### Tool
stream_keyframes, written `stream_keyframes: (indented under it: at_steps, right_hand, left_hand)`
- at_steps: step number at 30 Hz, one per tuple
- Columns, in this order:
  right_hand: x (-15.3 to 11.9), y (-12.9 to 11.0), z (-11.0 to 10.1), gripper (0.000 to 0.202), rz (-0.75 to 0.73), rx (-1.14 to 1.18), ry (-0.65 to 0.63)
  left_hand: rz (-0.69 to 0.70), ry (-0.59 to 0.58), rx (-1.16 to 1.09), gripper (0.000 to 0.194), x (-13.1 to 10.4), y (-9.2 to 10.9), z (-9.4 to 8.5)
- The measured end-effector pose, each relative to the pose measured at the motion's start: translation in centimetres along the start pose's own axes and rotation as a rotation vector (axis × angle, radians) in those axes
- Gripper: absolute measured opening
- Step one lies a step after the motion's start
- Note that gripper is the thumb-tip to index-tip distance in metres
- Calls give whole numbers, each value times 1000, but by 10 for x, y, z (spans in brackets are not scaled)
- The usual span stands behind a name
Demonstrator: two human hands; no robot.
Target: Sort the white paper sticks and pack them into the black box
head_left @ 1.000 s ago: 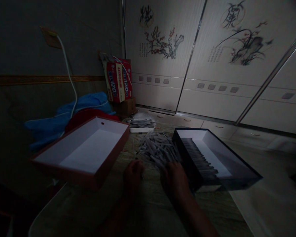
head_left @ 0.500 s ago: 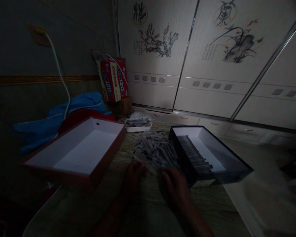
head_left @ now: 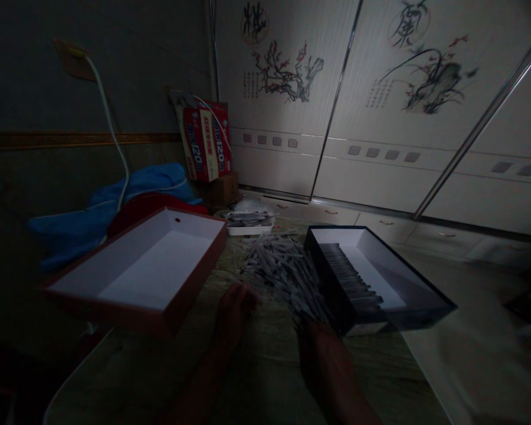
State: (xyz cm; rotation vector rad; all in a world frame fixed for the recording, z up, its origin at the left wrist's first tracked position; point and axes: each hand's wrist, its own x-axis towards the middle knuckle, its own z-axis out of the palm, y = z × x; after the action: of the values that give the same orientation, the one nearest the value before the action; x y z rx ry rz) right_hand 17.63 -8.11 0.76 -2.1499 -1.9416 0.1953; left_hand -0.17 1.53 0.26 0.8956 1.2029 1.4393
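Note:
A loose pile of slim pen-like sticks (head_left: 283,265), grey and whitish, lies mid-table; the dim light hides their exact kind. My left hand (head_left: 234,310) is at the near left of this pile with its fingers curled together; anything between them is too dark to make out. My right hand (head_left: 321,351) reaches the near right end of the pile, its fingertips down among the sticks, blurred and partly hidden. To its right stands a dark open box (head_left: 407,271), where similar sticks (head_left: 351,277) lie side by side in a row along the left part.
A red-brown open box (head_left: 194,277) with a white inside stands on the left of the table (head_left: 265,378). Behind the pile is a white tray (head_left: 250,229) of more sticks. A blue cloth (head_left: 154,180), a red carton (head_left: 206,141) and sliding cabinet doors (head_left: 287,118) are farther back.
My right hand has moved slightly toward me and turned, its fingers now at the pile's near end. The left hand has drawn a little left. The view has shifted slightly.

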Motion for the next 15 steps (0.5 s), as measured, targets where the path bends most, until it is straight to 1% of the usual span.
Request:
stream_keyframes:
  at_steps: [3, 6, 8, 9, 11, 15]
  right_hand:
    - [10, -6, 1, 25, -60, -38, 2]
    - [21, -12, 1, 24, -88, -91, -2]
    - [28, -14, 0, 22, -76, -73, 14]
    - [31, -14, -2, 20, -61, -36, 41]
    - [35, -14, -7, 19, -26, 101, 122]
    - [37, -19, -19, 22, 16, 576, 292]
  left_hand:
    - [-36, -76, -103, 26, 2, -4, -2]
    - [-45, -98, -134, 25, 2, -6, -3]
    - [-47, -106, -150, 24, 2, -5, -4]
    - [-49, -105, -153, 24, 2, -4, -4]
    - [-68, -97, -182, 23, 1, -2, -3]
    - [-199, -118, -381, 19, -1, -2, 0]
